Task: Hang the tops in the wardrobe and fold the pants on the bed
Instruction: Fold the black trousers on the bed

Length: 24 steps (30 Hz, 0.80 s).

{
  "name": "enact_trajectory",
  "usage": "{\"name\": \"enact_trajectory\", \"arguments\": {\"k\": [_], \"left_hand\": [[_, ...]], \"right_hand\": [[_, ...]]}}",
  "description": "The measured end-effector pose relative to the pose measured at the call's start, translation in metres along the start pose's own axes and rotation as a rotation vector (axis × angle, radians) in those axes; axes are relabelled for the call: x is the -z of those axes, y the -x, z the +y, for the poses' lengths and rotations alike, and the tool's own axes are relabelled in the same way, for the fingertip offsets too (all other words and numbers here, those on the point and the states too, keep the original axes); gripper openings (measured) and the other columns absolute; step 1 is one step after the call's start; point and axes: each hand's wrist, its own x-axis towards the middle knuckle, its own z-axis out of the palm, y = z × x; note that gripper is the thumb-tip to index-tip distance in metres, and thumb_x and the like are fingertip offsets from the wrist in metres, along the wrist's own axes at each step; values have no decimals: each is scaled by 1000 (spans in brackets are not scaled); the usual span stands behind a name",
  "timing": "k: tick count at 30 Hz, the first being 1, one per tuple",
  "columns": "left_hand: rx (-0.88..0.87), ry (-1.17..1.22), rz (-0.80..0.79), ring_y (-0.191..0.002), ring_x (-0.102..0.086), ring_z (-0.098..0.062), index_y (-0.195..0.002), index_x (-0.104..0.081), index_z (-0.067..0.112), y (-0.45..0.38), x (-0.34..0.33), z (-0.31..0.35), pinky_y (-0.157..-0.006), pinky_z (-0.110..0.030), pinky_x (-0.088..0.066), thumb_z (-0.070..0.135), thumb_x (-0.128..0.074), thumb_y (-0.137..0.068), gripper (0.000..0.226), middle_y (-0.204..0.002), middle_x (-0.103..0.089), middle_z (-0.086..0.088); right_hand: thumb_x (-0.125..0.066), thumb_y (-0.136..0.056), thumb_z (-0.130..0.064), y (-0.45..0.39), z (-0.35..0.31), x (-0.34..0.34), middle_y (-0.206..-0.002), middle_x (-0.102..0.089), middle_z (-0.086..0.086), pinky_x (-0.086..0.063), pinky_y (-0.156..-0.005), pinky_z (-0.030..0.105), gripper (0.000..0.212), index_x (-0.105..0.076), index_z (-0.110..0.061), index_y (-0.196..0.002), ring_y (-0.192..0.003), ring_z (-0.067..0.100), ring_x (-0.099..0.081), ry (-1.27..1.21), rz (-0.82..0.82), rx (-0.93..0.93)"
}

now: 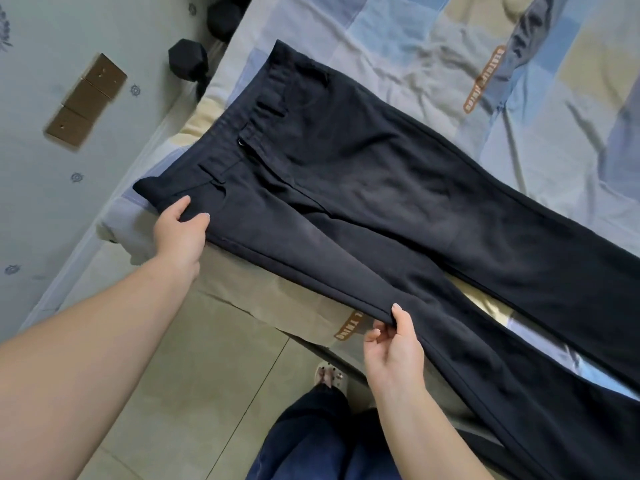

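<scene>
Lying spread flat across the patchwork bedsheet [433,46], the dark navy trousers [363,188] have their waistband towards the bed's left edge and both legs running off to the right, a strip of sheet showing between the legs. The left hand [181,230] grips the near corner of the waistband by the pocket, thumb on top of the cloth and fingers curled under the edge. The right hand [393,344] pinches the outer seam of the nearer leg, partway down, fingers closed on the fold of fabric. That nearer leg hangs slightly over the side of the mattress. On the tiled floor [194,358] beyond the bed stand black hexagonal dumbbells [188,58] and a flattened strip of cardboard [86,98].
</scene>
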Motion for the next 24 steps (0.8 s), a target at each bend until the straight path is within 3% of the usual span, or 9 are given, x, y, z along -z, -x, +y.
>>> {"name": "enact_trajectory", "arguments": {"k": [5, 8, 13, 17, 21, 24], "left_hand": [[-44, -59, 68, -129, -45, -14, -142, -44, 21, 11, -15, 31, -99, -21, -37, 13, -58, -85, 58, -147, -42, 4], [-110, -80, 50, -107, -56, -8, -138, -47, 26, 15, -28, 61, -85, -13, -42, 20, -61, -85, 55, -136, -48, 10], [-193, -91, 3, -96, -58, -19, -107, -54, 31, 3, -69, 103, -81, -33, -51, 32, -67, -80, 30, -120, -57, -1], [-273, -140, -95, -87, -61, -17, -98, -58, 28, -27, -120, 144, -83, -42, -55, 35, -68, -80, 22, -105, -57, 3], [-327, -195, -229, -97, -61, -24, -103, -60, 22, -67, -180, 176, -88, -42, -54, 36, -67, -82, 26, -107, -58, -1], [-386, -291, -226, -82, -61, -18, -100, -57, 22, -97, -219, 185, -77, -34, -52, 35, -65, -84, 22, -100, -62, -1]], "right_hand": [[-59, -91, -25, -2, -38, 0, -61, -58, -4, -37, -39, 17, 17, -55, -14, -79, -49, 8, -48, 198, 12, 152], [-54, -94, -28, -3, -73, -13, -57, -63, -4, -35, -38, 14, 23, -57, -14, -76, -48, 7, -44, 266, -13, 258], [-51, -95, -26, -18, -134, -44, -51, -61, -6, -30, -35, 11, 26, -55, -13, -73, -37, 4, -38, 287, 4, 359], [-53, -94, -26, -45, -174, -82, -59, -63, -3, -30, -35, 12, 22, -56, -13, -76, -38, 4, -40, 279, 65, 427], [-50, -93, -24, -84, -208, -130, -69, -65, -1, -31, -34, 12, 17, -55, -14, -80, -45, 6, -42, 296, 123, 504], [-45, -87, -19, -116, -223, -159, -68, -63, -1, -29, -32, 10, 18, -52, -14, -72, -47, 8, -42, 348, 176, 594]]}}
